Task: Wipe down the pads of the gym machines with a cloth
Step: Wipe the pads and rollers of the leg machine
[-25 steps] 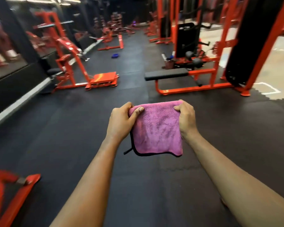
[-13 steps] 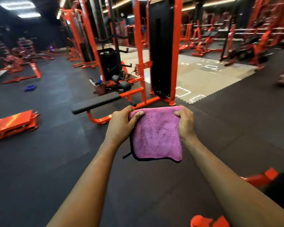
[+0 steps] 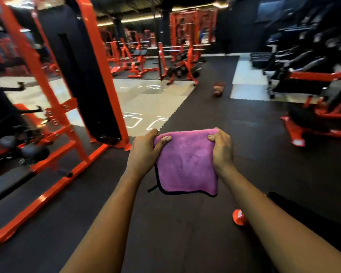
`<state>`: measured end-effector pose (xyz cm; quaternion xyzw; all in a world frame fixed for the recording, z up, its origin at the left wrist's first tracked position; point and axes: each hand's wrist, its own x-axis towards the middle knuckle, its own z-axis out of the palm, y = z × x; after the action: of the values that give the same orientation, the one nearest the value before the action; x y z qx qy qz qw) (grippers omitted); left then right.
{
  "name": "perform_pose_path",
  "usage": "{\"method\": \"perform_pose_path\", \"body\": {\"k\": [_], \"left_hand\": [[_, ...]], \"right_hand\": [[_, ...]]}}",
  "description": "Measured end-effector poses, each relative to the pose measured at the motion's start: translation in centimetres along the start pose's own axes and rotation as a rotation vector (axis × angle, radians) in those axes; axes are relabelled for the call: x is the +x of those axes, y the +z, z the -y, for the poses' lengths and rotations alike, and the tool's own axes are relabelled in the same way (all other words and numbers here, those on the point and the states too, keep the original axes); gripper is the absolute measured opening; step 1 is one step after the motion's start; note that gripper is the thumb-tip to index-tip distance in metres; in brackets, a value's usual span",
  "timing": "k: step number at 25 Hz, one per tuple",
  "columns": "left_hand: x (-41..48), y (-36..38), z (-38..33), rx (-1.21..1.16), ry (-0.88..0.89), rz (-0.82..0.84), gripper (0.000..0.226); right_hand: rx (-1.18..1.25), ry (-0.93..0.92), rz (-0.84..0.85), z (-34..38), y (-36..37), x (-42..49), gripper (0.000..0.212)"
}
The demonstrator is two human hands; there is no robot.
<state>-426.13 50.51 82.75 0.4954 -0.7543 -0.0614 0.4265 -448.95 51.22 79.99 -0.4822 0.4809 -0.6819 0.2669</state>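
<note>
Two bare forearms reach forward over the dark rubber-tiled floor (image 3: 244,134), which fills most of the view and gives way to a pale grey patch of matting (image 3: 146,99) farther off. To the left stands a tall orange steel-framed gym machine (image 3: 53,107) with a long black upright panel (image 3: 83,75) set inside its frame; a black padded bench (image 3: 6,184) lies low at its near left edge, blurred. More orange racks (image 3: 185,46) fill the far middle, and a row of black machines (image 3: 303,46) runs along the right.

Between the hands hangs a folded pink-purple microfibre cloth with a dark trimmed edge (image 3: 187,164), held up in the air above the floor, well apart from every machine. The left hand (image 3: 144,152) is clamped on the cloth's upper left corner, thumb lying across the front face. The right hand (image 3: 221,152) grips the upper right corner, fingers curled over the top edge. The cloth's lower edge droops free below both wrists, with a small dark loop (image 3: 152,189) sticking out at its lower left.
</note>
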Motion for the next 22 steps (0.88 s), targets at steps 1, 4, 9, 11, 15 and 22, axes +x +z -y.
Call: {"method": "perform_pose_path", "body": {"k": [1, 4, 9, 11, 15, 22], "left_hand": [[3.5, 1.7, 0.8, -0.025, 0.027, 0.035, 0.057], [12.3, 7.4, 2.3, -0.077, 0.146, 0.101, 0.058], [23.0, 19.5, 1.3, -0.224, 0.279, 0.251, 0.053], [27.0, 25.3, 0.7, -0.278, 0.331, 0.295, 0.053], [36.1, 36.3, -1.2, -0.322, 0.409, 0.349, 0.053], [51.3, 53.9, -8.0, -0.439, 0.493, 0.416, 0.058]], "right_hand": [[-0.034, -0.003, -0.064, -0.9, 0.1, 2.5, 0.019], [-0.104, -0.011, -0.237, -3.1, -0.5, 8.9, 0.017], [-0.164, -0.003, -0.489, -8.2, -5.5, 18.3, 0.017], [-0.196, 0.011, -0.569, -11.2, -8.4, 22.6, 0.024], [-0.212, 0.006, -0.625, -16.1, -13.9, 32.5, 0.016], [-0.274, -0.016, -0.759, -20.1, -24.1, 49.0, 0.02]]}}
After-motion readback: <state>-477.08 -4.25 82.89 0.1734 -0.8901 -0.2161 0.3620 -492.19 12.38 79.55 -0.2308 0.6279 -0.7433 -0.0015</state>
